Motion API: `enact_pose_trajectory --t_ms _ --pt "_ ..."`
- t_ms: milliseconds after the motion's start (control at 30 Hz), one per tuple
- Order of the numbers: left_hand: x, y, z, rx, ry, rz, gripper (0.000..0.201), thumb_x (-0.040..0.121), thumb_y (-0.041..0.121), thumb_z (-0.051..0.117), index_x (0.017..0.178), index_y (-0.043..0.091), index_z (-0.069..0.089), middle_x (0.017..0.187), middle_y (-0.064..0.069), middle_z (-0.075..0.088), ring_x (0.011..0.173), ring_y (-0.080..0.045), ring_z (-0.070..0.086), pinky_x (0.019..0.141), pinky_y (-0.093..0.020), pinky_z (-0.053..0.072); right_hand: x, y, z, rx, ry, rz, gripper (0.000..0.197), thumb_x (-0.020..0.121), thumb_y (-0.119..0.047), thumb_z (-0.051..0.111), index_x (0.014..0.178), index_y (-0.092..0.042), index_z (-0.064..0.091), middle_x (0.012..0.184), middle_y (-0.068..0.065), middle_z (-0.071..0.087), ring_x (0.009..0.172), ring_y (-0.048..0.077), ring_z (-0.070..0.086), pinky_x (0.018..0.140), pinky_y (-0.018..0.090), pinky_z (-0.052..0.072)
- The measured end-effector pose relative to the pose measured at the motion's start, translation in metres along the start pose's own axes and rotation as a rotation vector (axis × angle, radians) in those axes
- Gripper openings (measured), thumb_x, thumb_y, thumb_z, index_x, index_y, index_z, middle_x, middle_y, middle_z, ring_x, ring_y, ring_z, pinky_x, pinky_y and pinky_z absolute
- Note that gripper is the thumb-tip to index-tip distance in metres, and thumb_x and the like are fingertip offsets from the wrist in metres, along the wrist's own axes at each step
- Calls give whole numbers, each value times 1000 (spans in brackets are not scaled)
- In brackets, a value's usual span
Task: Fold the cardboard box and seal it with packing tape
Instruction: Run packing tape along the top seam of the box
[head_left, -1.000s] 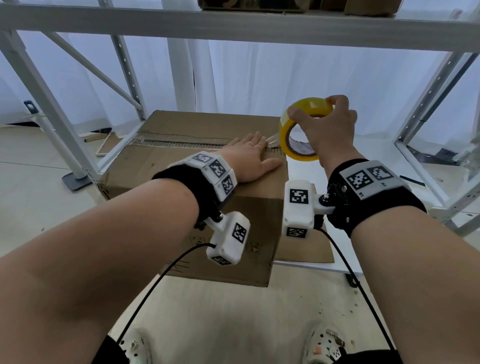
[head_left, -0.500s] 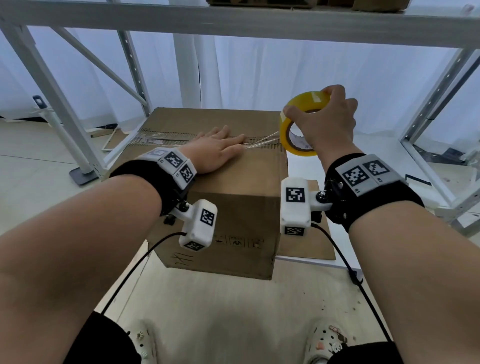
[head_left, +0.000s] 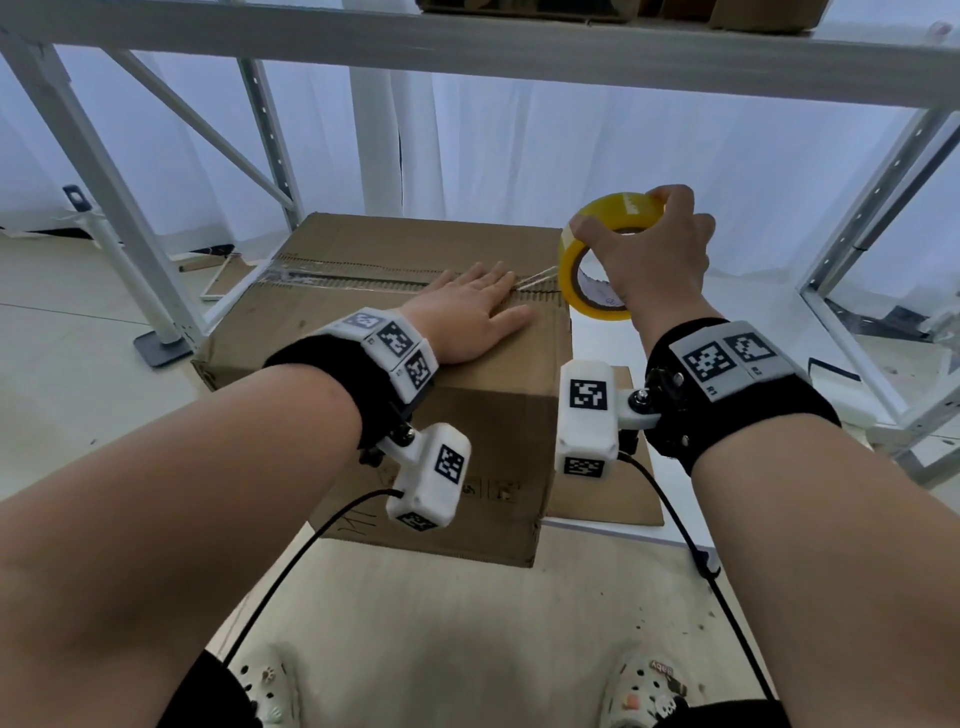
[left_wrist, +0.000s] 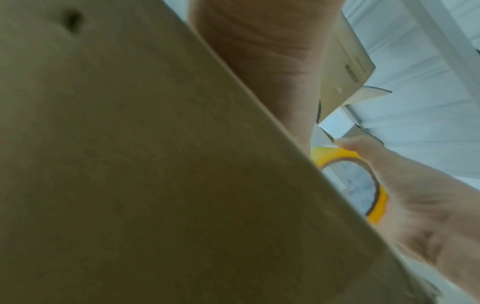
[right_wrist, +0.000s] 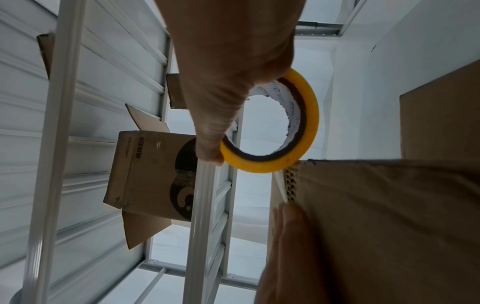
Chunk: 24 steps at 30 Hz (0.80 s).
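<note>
A brown cardboard box (head_left: 363, 332) stands on the floor with its top flaps folded down; clear tape (head_left: 332, 274) runs along the centre seam. My left hand (head_left: 475, 306) lies flat with straight fingers on the seam near the box's right end. My right hand (head_left: 654, 249) grips a yellow roll of packing tape (head_left: 597, 260) just past the box's right edge, and a stretched strip of tape (head_left: 537, 276) runs from the roll to the seam. The roll (right_wrist: 298, 127) shows close in the right wrist view, the box (left_wrist: 130, 164) fills the left wrist view.
A white metal shelving frame (head_left: 130, 218) surrounds the box, with a crossbar (head_left: 467, 47) overhead. A flat cardboard sheet (head_left: 628, 488) lies to the box's right. Another printed carton (right_wrist: 153, 172) sits on the shelf above. My feet in clogs (head_left: 644, 691) stand on the beige floor.
My left hand slid back left along the seam, then right again toward the box's edge. The right hand kept the roll just past the right edge, with the tape strip taut.
</note>
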<state>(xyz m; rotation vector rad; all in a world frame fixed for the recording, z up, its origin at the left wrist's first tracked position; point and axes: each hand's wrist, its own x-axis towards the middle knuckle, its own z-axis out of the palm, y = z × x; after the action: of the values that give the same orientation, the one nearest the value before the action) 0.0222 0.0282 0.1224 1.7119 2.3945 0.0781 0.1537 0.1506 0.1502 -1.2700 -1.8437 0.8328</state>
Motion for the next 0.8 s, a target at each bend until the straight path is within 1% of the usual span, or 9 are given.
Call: enact_pose_trajectory --t_ms 133,267,300,367,433,533,633,733,800 --pt "16 19 -3 9 -21 44 64 98 55 15 152 21 4 159 4 -2 146 -12 -3 117 -35 -2 3 1 0 -5 0 -15 80 67 -59 72 131 -29 36 133 4 34 121 32 43 94 44 45" --pt "17 16 -3 2 -41 48 65 98 55 17 152 21 4 159 3 -2 146 -13 -3 117 -35 -2 7 5 -5 171 -2 32 69 71 -55 70 130 -29 44 118 -2 36 109 22 47 96 42 46" --pt "16 16 -3 -1 -41 49 66 97 56 17 152 21 3 159 3 -3 146 -13 -3 118 -35 -2 6 5 -5 197 1 44 69 71 -55 70 130 -29 45 118 -3 37 108 20 47 96 42 46" --pt "14 15 -1 -4 -37 45 68 97 58 17 152 21 2 159 1 -5 146 -14 -4 117 -36 -3 5 5 -4 218 5 66 75 68 -58 71 131 -29 43 124 -1 39 113 23 47 96 44 46" --pt "12 15 -1 0 -32 28 69 96 60 18 152 24 2 159 -1 -6 146 -15 -5 117 -35 -3 3 4 -4 237 -5 98 81 66 -61 71 132 -28 39 127 2 37 113 26 47 95 43 45" --pt "10 15 0 -5 -28 7 71 94 62 18 152 25 -1 159 -1 -7 146 -14 -5 117 -34 -3 2 6 -8 260 -38 125 82 69 -66 68 133 -25 37 122 0 43 106 20 47 91 36 44" --pt "7 13 2 -54 1 -8 74 95 62 18 152 21 -4 159 2 -7 146 -11 -4 117 -31 -2 -2 8 -11 290 -31 137 76 73 -61 68 131 -23 38 113 -3 45 102 19 49 86 34 45" --pt "5 9 3 -62 5 -12 71 96 58 17 152 18 -3 159 1 -6 146 -11 -4 117 -30 -2 -6 3 -9 309 -17 153 71 71 -55 70 127 -24 40 119 1 47 100 20 52 88 39 50" --pt "5 9 3 -51 -10 -12 71 97 58 18 152 18 -1 159 0 -6 146 -11 -5 117 -30 -2 -8 -5 -8 273 -4 111 72 69 -54 70 127 -24 40 122 2 46 102 22 52 87 38 49"
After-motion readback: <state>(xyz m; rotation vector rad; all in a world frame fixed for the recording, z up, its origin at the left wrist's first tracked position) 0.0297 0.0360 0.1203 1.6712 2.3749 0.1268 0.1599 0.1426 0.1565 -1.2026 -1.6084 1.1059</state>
